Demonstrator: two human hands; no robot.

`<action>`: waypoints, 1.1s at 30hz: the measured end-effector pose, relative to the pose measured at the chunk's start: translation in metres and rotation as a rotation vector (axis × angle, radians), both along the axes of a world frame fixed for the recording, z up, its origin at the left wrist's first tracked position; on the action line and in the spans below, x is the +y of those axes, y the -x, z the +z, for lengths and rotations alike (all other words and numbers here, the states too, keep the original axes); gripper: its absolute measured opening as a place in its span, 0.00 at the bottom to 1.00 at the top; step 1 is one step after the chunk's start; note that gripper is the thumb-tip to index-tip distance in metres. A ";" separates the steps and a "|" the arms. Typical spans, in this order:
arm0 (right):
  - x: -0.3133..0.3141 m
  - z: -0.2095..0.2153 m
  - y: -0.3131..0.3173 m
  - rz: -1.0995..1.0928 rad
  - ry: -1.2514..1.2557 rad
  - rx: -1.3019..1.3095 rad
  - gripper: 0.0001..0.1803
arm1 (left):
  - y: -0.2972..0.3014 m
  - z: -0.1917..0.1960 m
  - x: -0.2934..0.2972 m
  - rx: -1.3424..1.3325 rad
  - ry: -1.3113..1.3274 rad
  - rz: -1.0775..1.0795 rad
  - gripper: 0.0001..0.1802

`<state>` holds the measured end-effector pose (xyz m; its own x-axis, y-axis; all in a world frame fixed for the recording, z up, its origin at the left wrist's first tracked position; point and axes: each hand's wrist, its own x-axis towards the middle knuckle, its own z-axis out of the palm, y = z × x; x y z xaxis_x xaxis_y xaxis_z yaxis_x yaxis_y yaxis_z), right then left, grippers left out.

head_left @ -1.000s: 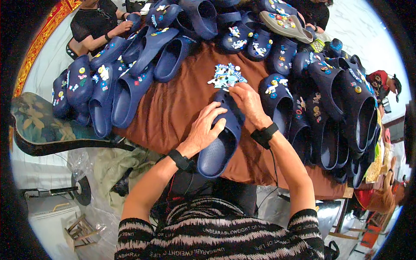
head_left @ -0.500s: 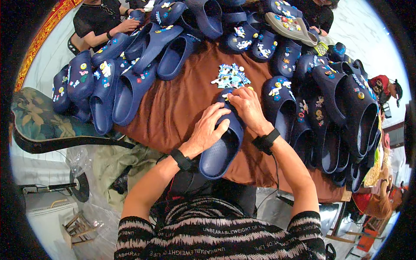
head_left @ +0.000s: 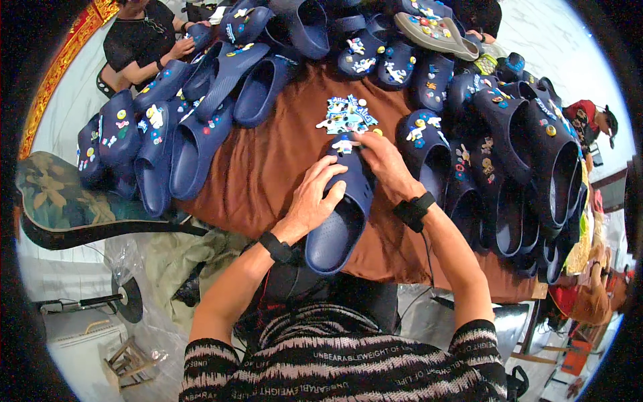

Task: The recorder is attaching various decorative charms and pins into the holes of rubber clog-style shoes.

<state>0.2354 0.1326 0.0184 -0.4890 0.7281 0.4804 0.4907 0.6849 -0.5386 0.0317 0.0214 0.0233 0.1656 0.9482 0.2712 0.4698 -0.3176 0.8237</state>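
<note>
Navy clog [head_left: 353, 186]: placed at the middle of the near edge of the table [head_left: 264, 164], its toe pointed away from that edge.
Left hand [head_left: 313, 197]: grip laid over the clog's upper, by which the shoe is held.
Right hand [head_left: 384, 158]: grip narrowed at the toe; whether anything is pinched cannot be told.
White charm [head_left: 343, 145]: seen on the toe.
Charm pile [head_left: 349, 116]: heaped just beyond the toe.
Decorated clogs [head_left: 557, 151]: crowded along the left and right edges.

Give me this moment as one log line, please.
left hand: on navy clog; right hand: at its front; charm pile: just beyond
</note>
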 end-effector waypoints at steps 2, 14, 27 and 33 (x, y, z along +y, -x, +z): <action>0.003 -0.004 -0.007 -0.155 0.020 0.165 0.14 | 0.000 0.001 0.000 -0.011 0.002 -0.009 0.20; -0.009 -0.020 -0.008 -0.282 0.085 0.078 0.11 | 0.001 0.002 0.001 -0.003 -0.004 -0.022 0.21; 0.057 -0.042 -0.009 -0.518 0.160 -0.243 0.09 | 0.001 0.000 0.001 -0.001 -0.023 -0.012 0.21; 0.050 -0.041 -0.011 -0.506 0.213 -0.133 0.07 | -0.001 0.001 0.002 -0.007 -0.011 -0.024 0.21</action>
<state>0.2462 0.1827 -0.0226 -0.1000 0.9616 0.2557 0.8026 0.2298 -0.5505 0.0326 0.0230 0.0241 0.1864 0.9410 0.2823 0.4566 -0.3374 0.8232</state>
